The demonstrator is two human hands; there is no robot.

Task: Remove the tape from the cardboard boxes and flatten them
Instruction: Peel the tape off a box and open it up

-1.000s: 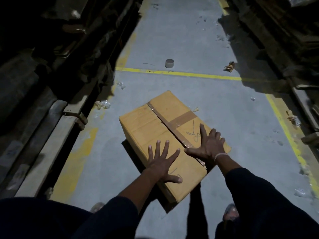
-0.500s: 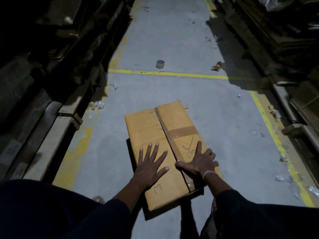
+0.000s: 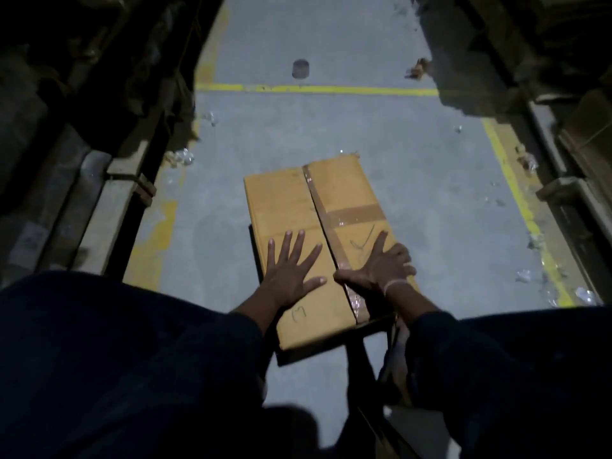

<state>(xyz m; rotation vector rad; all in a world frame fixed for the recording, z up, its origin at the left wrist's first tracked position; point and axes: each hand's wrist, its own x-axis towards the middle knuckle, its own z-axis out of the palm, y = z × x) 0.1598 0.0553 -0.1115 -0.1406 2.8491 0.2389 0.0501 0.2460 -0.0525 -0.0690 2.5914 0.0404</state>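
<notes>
Since the earlier frames I see the cardboard box [image 3: 318, 240] has swung round and dropped lower, so its long side now runs toward twelve o'clock on the grey floor [image 3: 414, 193]. Nearest me, the dark sleeves fill the bottom of the view. Just beyond them the left hand [image 3: 291, 273] lies flat on the left panel with its fingers spread apart, and the right hand [image 3: 381, 266] presses the right panel, fingers splayed, thumb touching the brown tape [image 3: 331, 233] along the centre seam. A second strip crosses it toward three o'clock. I judge this as the flattening step, with the tape not yet off; next I would need a fingertip under a tape end near the thumb, then a steady peel along the seam. Further out, a yellow line [image 3: 314, 89] crosses the floor, with a small round object [image 3: 300, 68] past it at twelve o'clock, too blurred to name. The box's near edge sits in shadow, and I cannot tell what lies under it. Both sides at nine and three o'clock are dark stacks I cannot make out.
</notes>
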